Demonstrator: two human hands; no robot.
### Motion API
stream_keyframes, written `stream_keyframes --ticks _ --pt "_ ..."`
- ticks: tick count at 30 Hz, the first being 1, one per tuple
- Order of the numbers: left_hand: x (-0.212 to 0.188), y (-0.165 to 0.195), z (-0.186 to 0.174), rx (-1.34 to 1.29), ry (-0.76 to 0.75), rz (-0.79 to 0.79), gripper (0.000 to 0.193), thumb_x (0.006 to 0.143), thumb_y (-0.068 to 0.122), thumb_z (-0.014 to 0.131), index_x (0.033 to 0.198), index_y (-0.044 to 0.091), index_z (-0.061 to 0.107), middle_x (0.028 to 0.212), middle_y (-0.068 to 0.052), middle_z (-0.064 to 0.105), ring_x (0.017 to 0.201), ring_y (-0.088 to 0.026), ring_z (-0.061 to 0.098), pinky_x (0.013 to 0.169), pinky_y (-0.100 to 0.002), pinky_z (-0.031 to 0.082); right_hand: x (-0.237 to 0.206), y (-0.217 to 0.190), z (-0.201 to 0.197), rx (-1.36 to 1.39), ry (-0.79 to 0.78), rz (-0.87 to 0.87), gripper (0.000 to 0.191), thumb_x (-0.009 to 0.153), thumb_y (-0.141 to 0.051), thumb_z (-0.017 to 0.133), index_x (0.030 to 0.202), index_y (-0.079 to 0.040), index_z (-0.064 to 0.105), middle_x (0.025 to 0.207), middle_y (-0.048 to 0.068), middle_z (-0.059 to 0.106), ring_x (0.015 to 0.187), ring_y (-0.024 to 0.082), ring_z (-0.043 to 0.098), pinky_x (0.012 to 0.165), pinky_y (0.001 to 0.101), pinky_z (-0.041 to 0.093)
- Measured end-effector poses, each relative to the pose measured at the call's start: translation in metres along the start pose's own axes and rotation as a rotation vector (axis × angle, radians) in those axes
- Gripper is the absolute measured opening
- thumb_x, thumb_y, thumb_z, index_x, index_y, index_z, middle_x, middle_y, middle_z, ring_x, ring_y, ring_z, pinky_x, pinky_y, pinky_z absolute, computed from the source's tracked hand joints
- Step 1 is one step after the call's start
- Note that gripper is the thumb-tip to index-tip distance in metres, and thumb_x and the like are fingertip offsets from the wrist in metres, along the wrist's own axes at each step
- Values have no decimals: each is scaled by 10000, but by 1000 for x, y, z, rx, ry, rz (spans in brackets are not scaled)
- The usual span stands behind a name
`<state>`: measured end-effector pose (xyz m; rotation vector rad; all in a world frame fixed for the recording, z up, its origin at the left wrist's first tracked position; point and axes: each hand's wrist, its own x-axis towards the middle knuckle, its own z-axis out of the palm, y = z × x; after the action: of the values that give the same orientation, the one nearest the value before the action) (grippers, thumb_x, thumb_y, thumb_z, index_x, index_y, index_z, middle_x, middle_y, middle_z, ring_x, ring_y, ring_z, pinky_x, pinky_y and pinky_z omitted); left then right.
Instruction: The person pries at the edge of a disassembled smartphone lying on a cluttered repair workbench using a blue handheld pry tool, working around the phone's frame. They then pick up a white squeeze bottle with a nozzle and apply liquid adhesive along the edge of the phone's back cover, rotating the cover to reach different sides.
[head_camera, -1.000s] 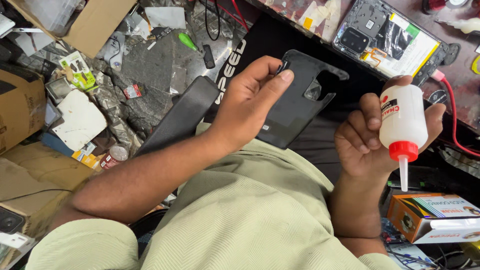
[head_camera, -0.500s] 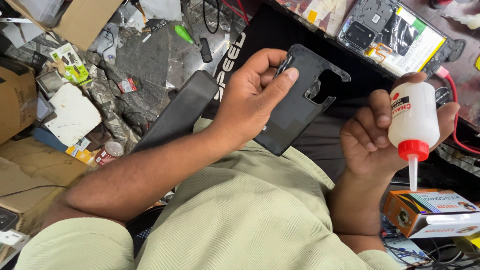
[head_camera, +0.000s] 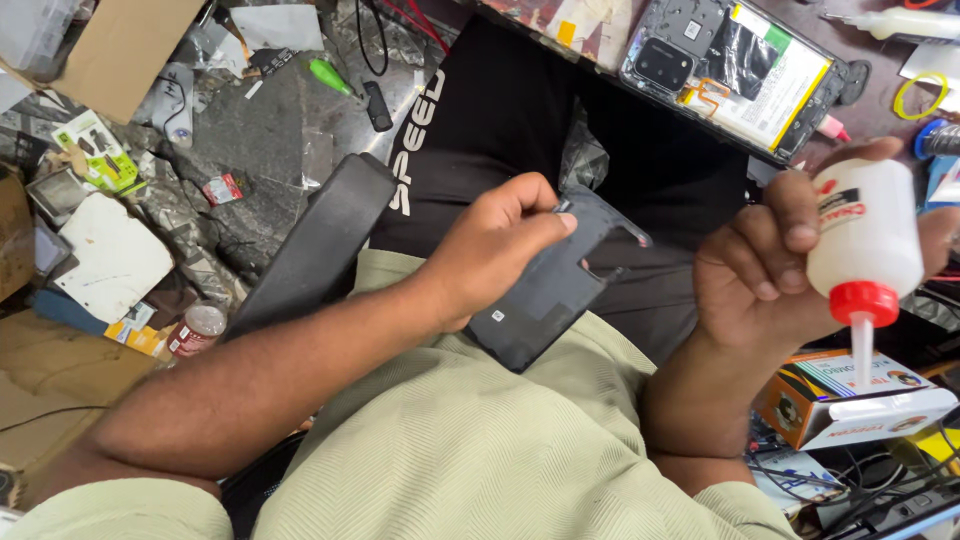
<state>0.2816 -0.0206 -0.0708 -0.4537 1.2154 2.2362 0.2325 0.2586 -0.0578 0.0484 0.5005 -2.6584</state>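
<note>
1. The person wears a pale sage-green shirt (head_camera: 480, 450) in a fine ribbed, herringbone-like weave.
2. Its short sleeves end above the elbow; one sleeve hem shows at the lower left corner, and the forearms below are bare.
3. Black trousers (head_camera: 500, 130) cover the legs, with bold white block lettering running down one thigh.
4. The left hand (head_camera: 495, 245) and the right hand (head_camera: 770, 270) are bare, with no rings, watch or gloves visible.

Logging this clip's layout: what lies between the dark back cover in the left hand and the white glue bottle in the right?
In the head view, only the right hand's curled fingers and the dark lap cloth separate the back cover from the glue bottle.
</note>
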Motion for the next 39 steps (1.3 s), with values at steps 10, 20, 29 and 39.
stream_keyframes --ticks 10,20,29,39 --pt "-1 23 -13 -276 -576 -189 608 1016 230 532 1552 63 299 1354 -231 635 1182 -266 683 1063 -358 543 -10 -7 -15 -44 -42 -95 619 1021 -586 575 1498 -225 418 1006 104 600 783 136 678 718 231 589" --pt "-16 20 -9 -514 -640 -107 808 1078 624 341 1749 280 49 1424 -178 562 1261 -256 610 1073 -405 517 -31 3 -2 -221 108 -225 630 1021 -585 571 1354 -61 462 1153 105 580 907 146 630 835 248 567" --pt "-16 35 -36 -769 -461 141 754 1124 639 285 1701 190 101 1441 -223 522 1225 -286 569 1088 -446 462 -30 74 21 -577 198 -303 631 1034 -562 594 1383 -60 435 1174 120 586 933 160 645 834 248 571" --pt "-22 36 -48 -844 -484 114 754 1193 609 247 1491 -66 406 1476 -199 477 1360 -296 505 1196 -468 414 -4 103 41 -945 168 -384 639 1049 -537 620 1414 -59 405 1197 137 593 961 177 661 833 247 576"
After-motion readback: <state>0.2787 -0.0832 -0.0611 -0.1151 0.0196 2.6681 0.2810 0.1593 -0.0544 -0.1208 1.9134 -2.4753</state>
